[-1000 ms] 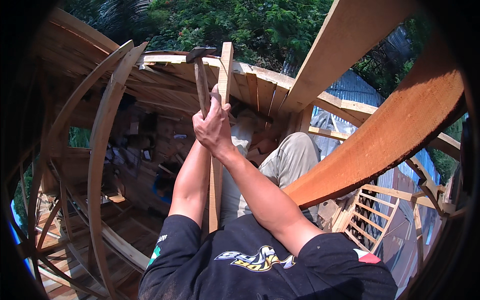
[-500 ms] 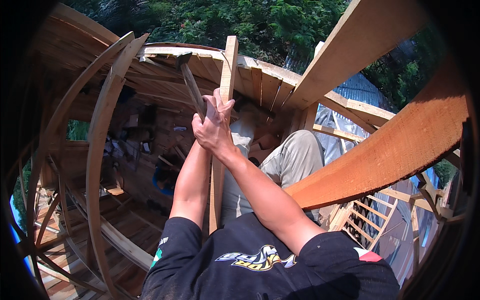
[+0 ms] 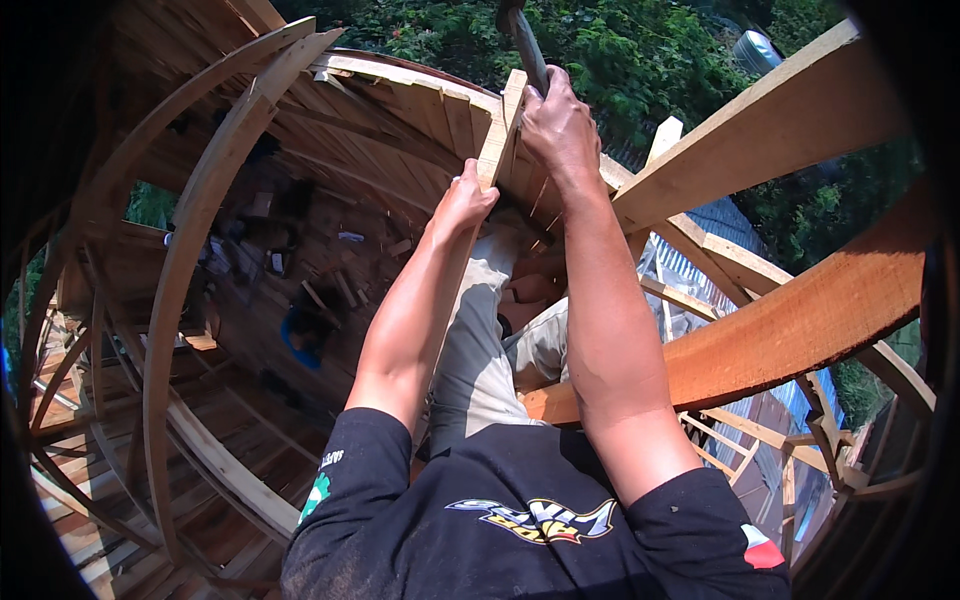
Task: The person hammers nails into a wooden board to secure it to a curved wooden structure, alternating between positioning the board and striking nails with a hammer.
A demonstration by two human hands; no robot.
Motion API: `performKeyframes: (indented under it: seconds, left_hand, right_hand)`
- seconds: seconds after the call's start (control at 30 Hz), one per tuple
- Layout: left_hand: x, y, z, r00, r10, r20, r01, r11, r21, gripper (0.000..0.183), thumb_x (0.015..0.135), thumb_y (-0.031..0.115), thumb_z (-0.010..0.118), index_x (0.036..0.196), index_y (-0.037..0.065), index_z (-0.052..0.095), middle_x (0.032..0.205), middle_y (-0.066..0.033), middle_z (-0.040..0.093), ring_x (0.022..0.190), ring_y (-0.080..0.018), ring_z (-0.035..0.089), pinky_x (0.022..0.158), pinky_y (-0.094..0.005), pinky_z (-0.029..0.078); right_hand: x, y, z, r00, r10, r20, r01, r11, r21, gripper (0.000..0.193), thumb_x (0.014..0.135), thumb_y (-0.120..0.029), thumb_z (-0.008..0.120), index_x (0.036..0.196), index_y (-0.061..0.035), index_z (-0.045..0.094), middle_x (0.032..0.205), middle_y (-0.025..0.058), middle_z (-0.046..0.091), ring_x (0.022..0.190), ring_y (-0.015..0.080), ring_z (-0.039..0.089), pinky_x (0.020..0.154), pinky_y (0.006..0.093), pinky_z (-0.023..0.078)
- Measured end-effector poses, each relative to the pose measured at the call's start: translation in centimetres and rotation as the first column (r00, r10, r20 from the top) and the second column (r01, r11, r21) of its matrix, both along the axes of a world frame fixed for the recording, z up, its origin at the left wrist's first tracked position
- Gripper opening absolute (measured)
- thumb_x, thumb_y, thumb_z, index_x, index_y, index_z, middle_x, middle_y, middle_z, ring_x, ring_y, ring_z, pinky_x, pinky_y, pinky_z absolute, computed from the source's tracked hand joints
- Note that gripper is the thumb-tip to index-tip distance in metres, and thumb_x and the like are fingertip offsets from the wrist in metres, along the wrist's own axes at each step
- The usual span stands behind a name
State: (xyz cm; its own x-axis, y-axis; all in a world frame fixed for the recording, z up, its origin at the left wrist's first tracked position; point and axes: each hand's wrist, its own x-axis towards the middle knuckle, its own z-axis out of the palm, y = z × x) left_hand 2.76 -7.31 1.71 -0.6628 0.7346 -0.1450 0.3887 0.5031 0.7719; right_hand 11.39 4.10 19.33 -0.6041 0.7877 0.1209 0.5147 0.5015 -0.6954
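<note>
My left hand (image 3: 467, 197) is closed around a narrow squared wooden batten (image 3: 500, 135), which runs from between my legs up toward the curved plank wall. In my right hand (image 3: 560, 125) is a hammer (image 3: 527, 45), gripped by its handle and raised beyond the batten's upper end. The hammer's head is dark and partly cut off at the top edge. My right fist is just right of the batten's tip. The batten's lower part is hidden behind my left forearm.
Bent wooden ribs (image 3: 165, 300) curve up on the left above a planked hull interior (image 3: 260, 230) with scattered offcuts. A thick beam (image 3: 740, 130) and a curved reddish plank (image 3: 800, 305) stand to my right. Plank edging (image 3: 410, 78) runs ahead, with greenery beyond.
My right hand has moved off the batten, up and to the right, lifting the hammer. My left hand stays on the batten. The whole view has shifted somewhat.
</note>
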Motion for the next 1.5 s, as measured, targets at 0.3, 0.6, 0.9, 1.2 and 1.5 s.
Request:
performKeyframes:
  seconds: [0.3, 0.6, 0.9, 1.2, 1.5]
  left_hand:
    - [0.6, 0.9, -0.3, 0.994, 0.078, 0.078, -0.077, 0.997, -0.005, 0.055, 0.081, 0.022, 0.058, 0.127, -0.001, 0.038, 0.112, -0.0369, 0.061, 0.110, -0.0488, 0.059, 0.096, -0.0497, 0.047]
    - [0.5, 0.7, -1.6, 0.993, 0.102, 0.056, -0.105, 0.993, 0.046, 0.053, 0.081, 0.022, 0.058, 0.126, 0.001, 0.040, 0.113, -0.0369, 0.060, 0.109, -0.0487, 0.059, 0.094, -0.0516, 0.048]
    - [1.1, 0.9, -1.4, 0.994, 0.111, 0.010, -0.111, 0.994, 0.025, 0.051, 0.081, 0.022, 0.057, 0.124, 0.001, 0.041, 0.112, -0.0367, 0.061, 0.108, -0.0500, 0.059, 0.094, -0.0528, 0.048]
    - [1.0, 1.5, -1.4, 0.995, 0.095, 0.035, -0.095, 0.995, 0.014, 0.053, 0.081, 0.022, 0.057, 0.126, 0.000, 0.040, 0.114, -0.0365, 0.060, 0.109, -0.0499, 0.059, 0.094, -0.0524, 0.048]
    - [1.2, 1.0, -0.9, 0.992, 0.126, 0.029, -0.126, 0.992, -0.015, 0.053, 0.081, 0.022, 0.057, 0.126, 0.001, 0.040, 0.115, -0.0353, 0.060, 0.109, -0.0492, 0.059, 0.095, -0.0519, 0.048]
  right_hand:
    - [1.1, 1.2, -0.4, 0.976, 0.068, 0.206, -0.082, 0.995, 0.062, 0.055, 0.095, -0.031, 0.050, 0.147, -0.0224, 0.038, 0.116, 0.0244, 0.065, 0.110, 0.0436, 0.061, 0.095, 0.0498, 0.047]
    - [3.6, -2.7, -0.3, 0.954, 0.150, 0.260, -0.187, 0.975, 0.121, 0.050, 0.097, -0.028, 0.049, 0.147, -0.0273, 0.041, 0.113, 0.0207, 0.067, 0.106, 0.0441, 0.062, 0.093, 0.0517, 0.049]
    - [4.2, -3.2, -2.2, 0.956, 0.157, 0.249, -0.198, 0.969, 0.150, 0.057, 0.097, -0.022, 0.049, 0.151, -0.0270, 0.032, 0.113, 0.0235, 0.065, 0.101, 0.0426, 0.064, 0.084, 0.0503, 0.051]
    - [4.9, -2.8, -4.1, 0.957, 0.123, 0.264, -0.176, 0.966, 0.187, 0.057, 0.095, -0.020, 0.051, 0.150, -0.0209, 0.035, 0.104, 0.0247, 0.067, 0.091, 0.0460, 0.065, 0.080, 0.0521, 0.051]
    - [3.1, -5.5, 2.2, 0.967, 0.178, -0.181, -0.086, 0.900, 0.426, 0.054, 0.097, -0.018, 0.052, 0.149, -0.0268, 0.036, 0.091, 0.0221, 0.064, 0.081, 0.0420, 0.065, 0.067, 0.0506, 0.051]
